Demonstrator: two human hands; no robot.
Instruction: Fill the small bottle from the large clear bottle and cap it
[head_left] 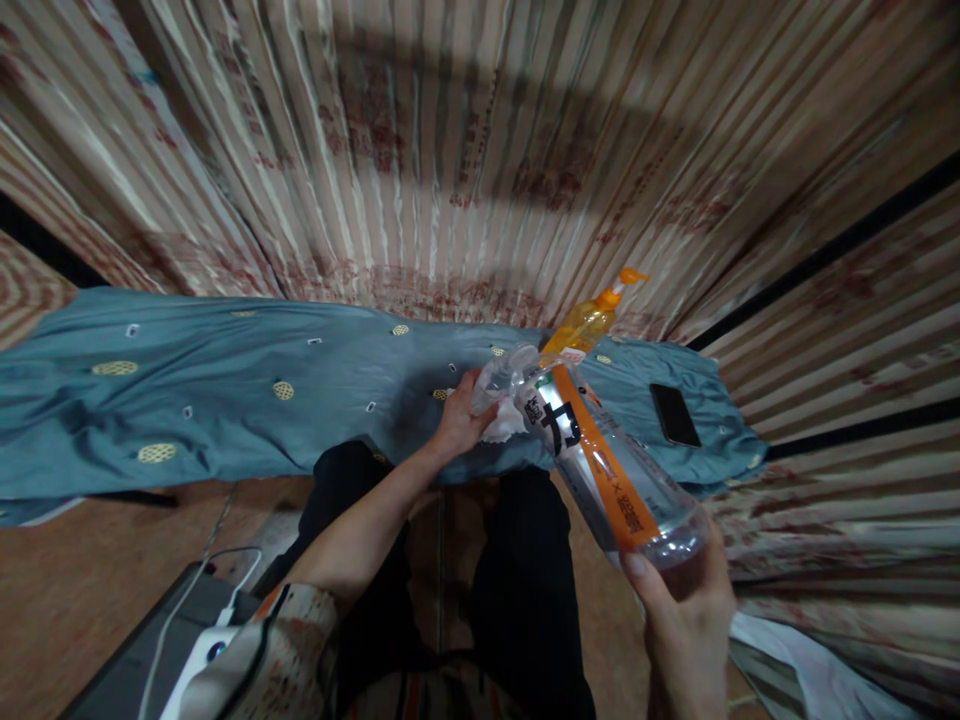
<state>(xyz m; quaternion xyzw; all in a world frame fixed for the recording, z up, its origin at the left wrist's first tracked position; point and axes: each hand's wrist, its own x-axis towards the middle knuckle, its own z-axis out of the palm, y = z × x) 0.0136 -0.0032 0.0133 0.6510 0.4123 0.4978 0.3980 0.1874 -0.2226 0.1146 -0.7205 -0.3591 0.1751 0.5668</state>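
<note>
My right hand [686, 615] grips the base of a clear plastic bottle [600, 465] with an orange and silver label, held tilted with its neck pointing away from me. My left hand [461, 415] is closed around a white cloth [504, 420] pressed against the bottle's neck. Just behind the neck stands an orange spray bottle [592, 318] on the blue cloth. My dark trouser legs [517, 570] show below the hands.
A blue cloth with yellow ovals [225, 390] covers a low surface across the view. A black phone [675, 414] lies on its right end. Striped curtains [480, 150] hang behind. A white cable and charger [214, 620] lie at the lower left.
</note>
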